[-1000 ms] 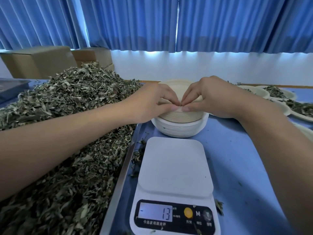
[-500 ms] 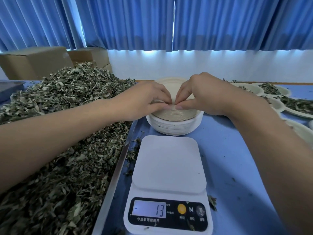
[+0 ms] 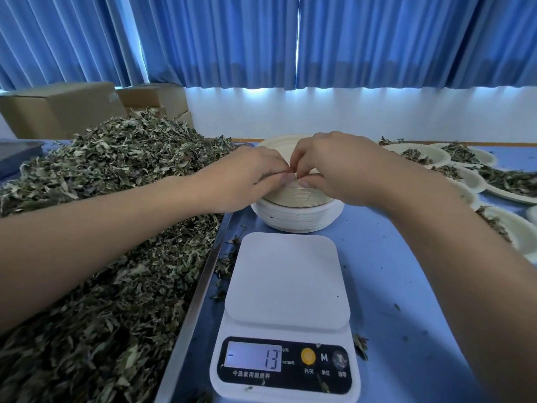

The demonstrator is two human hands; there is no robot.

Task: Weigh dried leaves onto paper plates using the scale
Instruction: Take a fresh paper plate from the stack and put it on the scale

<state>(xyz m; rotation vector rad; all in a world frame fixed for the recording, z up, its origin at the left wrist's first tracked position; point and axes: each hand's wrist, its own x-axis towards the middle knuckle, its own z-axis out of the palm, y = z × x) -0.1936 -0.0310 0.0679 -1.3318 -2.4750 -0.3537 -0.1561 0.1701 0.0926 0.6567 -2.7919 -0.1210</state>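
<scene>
At the near edge of the tabletop [image 3: 392, 271], centre, the scale [image 3: 286, 312] stood with its platform bare; the display read minus 13, which I took to mean it was tared for a plate not then on it. Just behind the scale sat the stack of paper plates [image 3: 296, 213], a beige batch nested on a white one. Along the right edge lay filled plates [image 3: 415, 154], each carrying a small portion of leaves, several in view and more cut off by the frame. The dried leaves [image 3: 110, 228] were heaped over the whole left side, bounded by a metal tray rim [image 3: 203, 271], with stray bits scattered beside the scale. Judgement: the task was partly done, with several portions weighed out, a large heap left, and the next portion not yet started. Remaining for this cycle: free one plate, seat it on the platform, add leaves to weight. Both forearms reached forward over the scale and converged on the near rim of the stack. The left grip [image 3: 244, 178] and the right grip [image 3: 334, 170] were narrow, fingers curled, thumb and forefinger tips meeting at the rim of the top plate [image 3: 276, 142], pinching it as if to peel it off. Whether the plate had separated from the stack I could not tell.
</scene>
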